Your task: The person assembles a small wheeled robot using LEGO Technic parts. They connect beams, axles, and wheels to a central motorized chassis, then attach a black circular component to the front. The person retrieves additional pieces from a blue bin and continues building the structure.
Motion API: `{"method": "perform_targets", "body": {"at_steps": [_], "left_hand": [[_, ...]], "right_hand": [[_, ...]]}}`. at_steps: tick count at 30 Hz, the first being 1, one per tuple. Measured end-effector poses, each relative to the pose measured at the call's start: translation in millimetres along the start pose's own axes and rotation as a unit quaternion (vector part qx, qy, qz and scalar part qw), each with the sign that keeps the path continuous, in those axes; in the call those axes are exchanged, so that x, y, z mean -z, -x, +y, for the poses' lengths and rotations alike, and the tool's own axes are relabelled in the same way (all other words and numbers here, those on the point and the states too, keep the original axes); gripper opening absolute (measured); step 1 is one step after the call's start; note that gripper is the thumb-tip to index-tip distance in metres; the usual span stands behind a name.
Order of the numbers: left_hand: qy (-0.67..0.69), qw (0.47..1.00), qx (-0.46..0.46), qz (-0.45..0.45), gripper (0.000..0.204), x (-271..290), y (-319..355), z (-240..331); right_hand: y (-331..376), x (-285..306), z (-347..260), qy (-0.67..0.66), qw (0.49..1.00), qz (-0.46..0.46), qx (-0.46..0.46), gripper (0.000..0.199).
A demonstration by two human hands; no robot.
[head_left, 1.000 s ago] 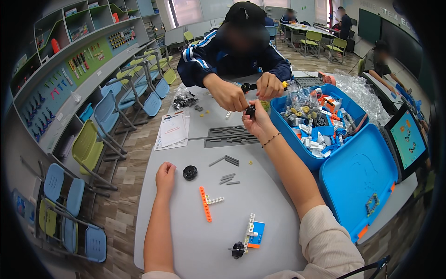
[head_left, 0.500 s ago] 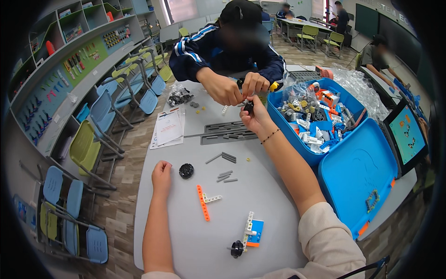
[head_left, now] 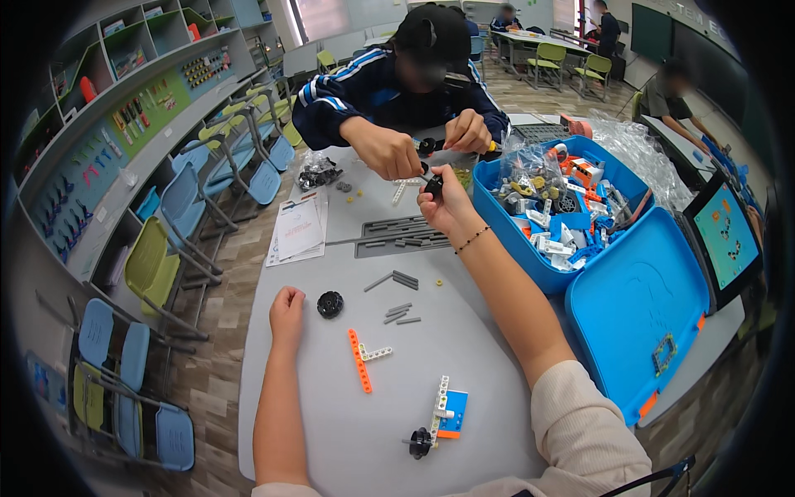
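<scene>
My right hand (head_left: 447, 203), with a beaded bracelet at the wrist, reaches across the table and pinches a small black part (head_left: 433, 185). Close above it is one hand (head_left: 387, 151) of the person opposite, its fingers at a grey piece by the black part. That person's other hand (head_left: 469, 131) is beside another small black piece (head_left: 427, 146). My left hand (head_left: 286, 313) rests closed on the table. Just right of it lies a black wheel (head_left: 330, 305), and nearer me an orange beam (head_left: 359, 362) joined to a white angled beam (head_left: 378, 353).
Near me lies a white, blue and orange assembly (head_left: 450, 412) with a black wheel. Grey rods (head_left: 399, 311) lie mid-table; more fill a grey tray (head_left: 364, 248). At right stand a blue bin (head_left: 530, 263) of parts, its lid (head_left: 638, 306) and a screen (head_left: 727, 236).
The other person's hands have parted, one shifting left and the other up and right. My right hand has drawn back slightly, still on the black part. My left hand stays put.
</scene>
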State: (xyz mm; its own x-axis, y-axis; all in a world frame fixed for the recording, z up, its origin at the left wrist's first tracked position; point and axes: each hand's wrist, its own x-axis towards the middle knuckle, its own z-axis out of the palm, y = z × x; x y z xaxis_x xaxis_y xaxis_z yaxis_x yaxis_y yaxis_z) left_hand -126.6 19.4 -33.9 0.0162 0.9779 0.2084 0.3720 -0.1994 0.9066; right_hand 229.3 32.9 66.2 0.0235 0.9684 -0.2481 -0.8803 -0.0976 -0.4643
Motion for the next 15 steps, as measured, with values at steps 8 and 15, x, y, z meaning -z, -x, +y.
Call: {"method": "perform_targets", "body": {"at_steps": [8, 15], "left_hand": [[-0.049, 0.998, -0.022, 0.012, 0.013, -0.4, 4.0, 5.6], [-0.055, 0.998, -0.025, 0.021, 0.016, -0.6, 1.2, 0.5]], "right_hand": [[3.9, 0.6, 1.7, -0.002, 0.999, 0.007, 0.034, 0.032], [13.0, 5.4, 20.0, 0.079, 0.993, -0.056, 0.06, 0.021]]}}
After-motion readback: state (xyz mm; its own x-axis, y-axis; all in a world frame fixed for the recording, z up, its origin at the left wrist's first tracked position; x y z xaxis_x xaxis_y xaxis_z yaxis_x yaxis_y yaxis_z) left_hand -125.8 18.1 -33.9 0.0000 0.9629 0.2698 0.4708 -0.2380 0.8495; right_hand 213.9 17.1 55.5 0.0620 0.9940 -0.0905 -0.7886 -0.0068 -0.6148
